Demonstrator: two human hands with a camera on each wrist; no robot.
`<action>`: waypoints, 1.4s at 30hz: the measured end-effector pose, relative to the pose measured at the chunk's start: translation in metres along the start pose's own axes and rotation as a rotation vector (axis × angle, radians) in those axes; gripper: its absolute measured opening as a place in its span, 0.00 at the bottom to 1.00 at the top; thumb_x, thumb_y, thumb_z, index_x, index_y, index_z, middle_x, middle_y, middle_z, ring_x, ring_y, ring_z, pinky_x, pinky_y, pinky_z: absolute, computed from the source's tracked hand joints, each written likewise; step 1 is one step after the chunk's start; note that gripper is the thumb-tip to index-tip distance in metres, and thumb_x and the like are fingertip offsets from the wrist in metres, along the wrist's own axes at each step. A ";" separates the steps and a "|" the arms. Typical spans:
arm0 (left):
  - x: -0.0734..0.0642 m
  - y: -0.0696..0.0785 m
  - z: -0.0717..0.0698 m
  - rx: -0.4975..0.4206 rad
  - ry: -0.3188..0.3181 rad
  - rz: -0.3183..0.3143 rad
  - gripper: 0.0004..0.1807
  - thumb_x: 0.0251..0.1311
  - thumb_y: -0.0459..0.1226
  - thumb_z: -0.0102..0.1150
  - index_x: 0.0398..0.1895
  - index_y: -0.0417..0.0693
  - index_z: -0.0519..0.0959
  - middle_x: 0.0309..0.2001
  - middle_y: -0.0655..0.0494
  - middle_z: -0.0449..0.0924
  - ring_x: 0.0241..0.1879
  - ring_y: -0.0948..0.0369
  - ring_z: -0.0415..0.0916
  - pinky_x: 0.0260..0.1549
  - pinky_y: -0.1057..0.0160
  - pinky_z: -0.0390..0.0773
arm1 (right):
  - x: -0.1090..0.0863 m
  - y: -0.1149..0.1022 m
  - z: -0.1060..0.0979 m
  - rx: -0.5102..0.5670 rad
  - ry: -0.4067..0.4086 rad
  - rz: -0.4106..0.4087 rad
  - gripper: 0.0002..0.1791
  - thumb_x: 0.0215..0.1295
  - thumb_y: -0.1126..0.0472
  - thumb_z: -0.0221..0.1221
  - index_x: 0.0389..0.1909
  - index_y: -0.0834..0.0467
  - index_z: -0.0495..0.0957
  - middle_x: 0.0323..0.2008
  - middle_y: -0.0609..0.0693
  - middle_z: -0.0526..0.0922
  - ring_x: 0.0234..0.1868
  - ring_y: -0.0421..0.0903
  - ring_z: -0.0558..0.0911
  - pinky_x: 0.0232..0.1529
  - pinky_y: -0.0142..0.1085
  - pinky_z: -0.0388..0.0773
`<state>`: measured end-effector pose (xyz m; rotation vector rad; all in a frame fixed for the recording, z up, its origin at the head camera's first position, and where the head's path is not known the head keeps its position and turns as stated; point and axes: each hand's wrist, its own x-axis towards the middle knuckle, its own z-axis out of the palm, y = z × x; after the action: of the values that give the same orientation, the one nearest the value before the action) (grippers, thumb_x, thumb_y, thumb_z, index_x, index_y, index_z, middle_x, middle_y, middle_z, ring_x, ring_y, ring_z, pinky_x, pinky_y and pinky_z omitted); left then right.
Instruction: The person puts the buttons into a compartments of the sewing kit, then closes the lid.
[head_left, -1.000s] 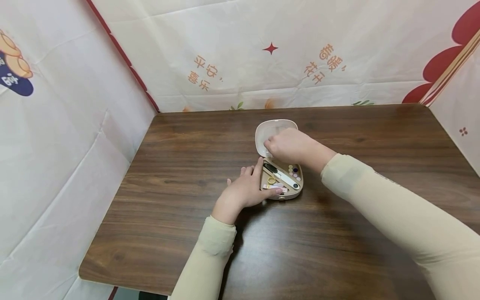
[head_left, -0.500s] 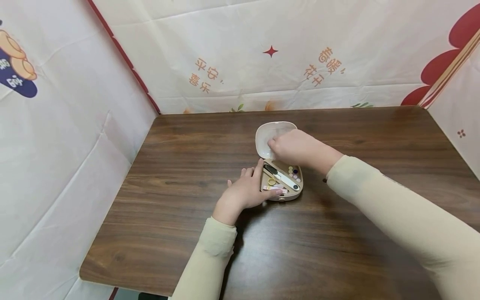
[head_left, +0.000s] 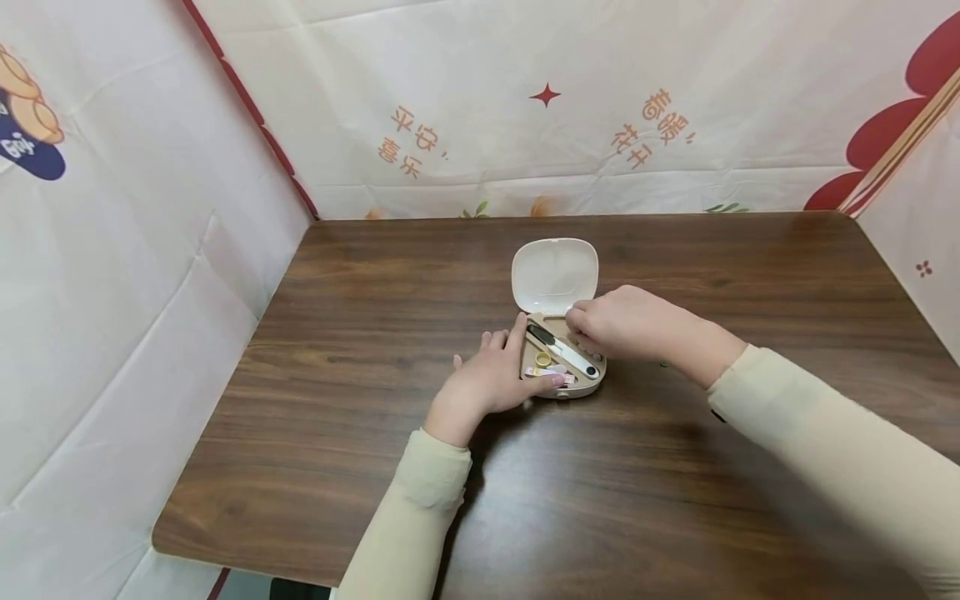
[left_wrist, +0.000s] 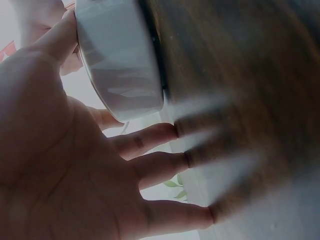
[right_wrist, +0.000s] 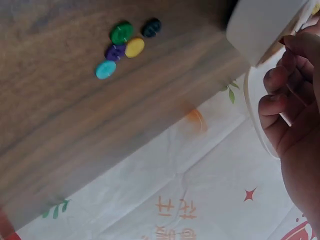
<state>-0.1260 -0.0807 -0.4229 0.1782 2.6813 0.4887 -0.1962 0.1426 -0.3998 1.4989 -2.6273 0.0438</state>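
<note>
An open sewing case [head_left: 564,394] stands on the table, its pale lid [head_left: 555,271] tipped back. Inside lie thread snips [head_left: 576,360] with a white body and dark end, a yellow ring [head_left: 537,360] and small pale pieces. My left hand [head_left: 483,383] steadies the case, thumb on its front edge and straight index finger along the left side; its other fingers spread outside. My right hand [head_left: 630,325] is over the right compartment with fingers curled, covering most of it. A tiny dark reddish spot shows at its fingertips in the right wrist view; I cannot tell whether it holds anything.
In the right wrist view several loose buttons lie on the table beside the case, among them a green button [right_wrist: 122,32], a yellow button [right_wrist: 134,47] and a turquoise button [right_wrist: 105,69]. A printed white cloth [head_left: 487,108] hangs behind the wood-grain table [head_left: 360,333].
My right hand has moved from the lid down and to the right, over the case's right compartment. The lid's inside now shows fully. My left hand stays in place.
</note>
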 end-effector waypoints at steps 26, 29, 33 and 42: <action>0.000 0.001 -0.001 -0.003 -0.009 0.001 0.62 0.63 0.77 0.52 0.89 0.65 0.34 0.86 0.47 0.55 0.87 0.46 0.46 0.76 0.22 0.52 | -0.035 0.025 -0.028 -0.017 0.022 0.055 0.10 0.66 0.62 0.71 0.30 0.48 0.80 0.28 0.39 0.76 0.21 0.35 0.69 0.22 0.38 0.71; 0.000 0.001 0.000 0.002 -0.007 -0.003 0.62 0.63 0.77 0.52 0.89 0.65 0.34 0.86 0.47 0.54 0.87 0.46 0.46 0.75 0.22 0.52 | -0.052 0.031 -0.025 -0.012 -0.062 0.107 0.09 0.66 0.63 0.71 0.30 0.48 0.82 0.28 0.40 0.78 0.23 0.36 0.73 0.24 0.42 0.75; 0.000 0.001 -0.001 0.005 -0.010 -0.004 0.62 0.63 0.77 0.51 0.89 0.66 0.33 0.86 0.47 0.53 0.87 0.46 0.46 0.75 0.22 0.52 | -0.075 0.042 -0.012 0.020 -0.170 0.165 0.10 0.65 0.63 0.72 0.28 0.45 0.83 0.28 0.40 0.76 0.26 0.36 0.74 0.27 0.44 0.77; 0.000 0.002 0.001 0.008 -0.008 0.002 0.62 0.64 0.77 0.51 0.89 0.65 0.33 0.86 0.47 0.54 0.87 0.47 0.46 0.75 0.22 0.53 | -0.098 0.055 0.006 0.076 -0.188 0.233 0.11 0.63 0.60 0.75 0.31 0.42 0.84 0.31 0.37 0.76 0.29 0.34 0.74 0.27 0.38 0.73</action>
<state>-0.1254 -0.0791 -0.4229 0.1845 2.6757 0.4776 -0.1944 0.2543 -0.4157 1.2662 -2.9716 0.0241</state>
